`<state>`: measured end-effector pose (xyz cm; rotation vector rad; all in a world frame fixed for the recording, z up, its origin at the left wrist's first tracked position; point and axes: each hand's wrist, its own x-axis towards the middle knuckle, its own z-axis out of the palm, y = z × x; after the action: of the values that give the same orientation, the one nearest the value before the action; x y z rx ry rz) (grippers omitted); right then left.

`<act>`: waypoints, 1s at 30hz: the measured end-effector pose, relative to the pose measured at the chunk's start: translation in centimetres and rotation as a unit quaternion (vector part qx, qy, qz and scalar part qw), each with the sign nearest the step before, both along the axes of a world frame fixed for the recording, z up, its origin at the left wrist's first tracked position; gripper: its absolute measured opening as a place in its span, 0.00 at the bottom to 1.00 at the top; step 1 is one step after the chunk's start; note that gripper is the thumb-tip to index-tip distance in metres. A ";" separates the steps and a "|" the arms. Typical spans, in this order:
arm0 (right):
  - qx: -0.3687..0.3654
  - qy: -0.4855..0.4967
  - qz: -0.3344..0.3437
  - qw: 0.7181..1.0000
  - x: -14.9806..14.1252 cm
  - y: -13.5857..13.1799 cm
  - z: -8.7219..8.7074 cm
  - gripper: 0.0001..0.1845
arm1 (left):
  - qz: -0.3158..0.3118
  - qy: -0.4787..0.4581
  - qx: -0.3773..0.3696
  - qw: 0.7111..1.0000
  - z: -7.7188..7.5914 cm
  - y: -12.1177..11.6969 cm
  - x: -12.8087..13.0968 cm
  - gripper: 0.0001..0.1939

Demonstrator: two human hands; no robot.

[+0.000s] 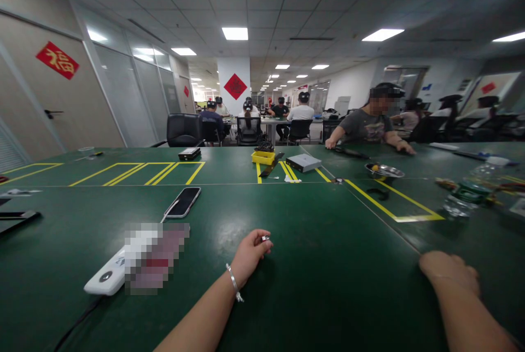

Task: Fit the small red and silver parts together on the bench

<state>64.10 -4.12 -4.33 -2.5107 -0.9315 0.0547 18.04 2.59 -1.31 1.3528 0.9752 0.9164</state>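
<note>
My left hand (pixel 251 253), with a silvery band at its wrist, rests on the green table. Its thumb and fingers pinch a small silver metal piece (pixel 266 238), too small to name with certainty. To the right, my right hand (pixel 450 273) lies on the table with its fingers curled in. Whatever it might hold is hidden from view. Left of my left hand are a phone (pixel 184 203) with a cable plugged in and a white power strip (pixel 107 275). A blurred pinkish item (pixel 162 259) lies against the strip.
Yellow tape (pixel 371 200) marks out areas on the green table (pixel 328 297). Farther back sit a yellow tray (pixel 263 157), a grey box (pixel 303 163) and a metal bowl (pixel 384 171). A water bottle (pixel 471 188) stands at right. Across the table sits a person (pixel 367 122).
</note>
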 end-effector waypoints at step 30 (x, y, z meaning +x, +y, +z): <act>0.175 0.515 0.379 0.749 -32.2 4.4 4.1 0.13 | -0.023 -0.003 0.064 0.998 -0.7 0.2 0.6 0.09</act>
<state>31.85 0.29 -0.25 -1.2205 -1.1713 1.2411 18.62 2.80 -2.03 1.4725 0.8890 0.9609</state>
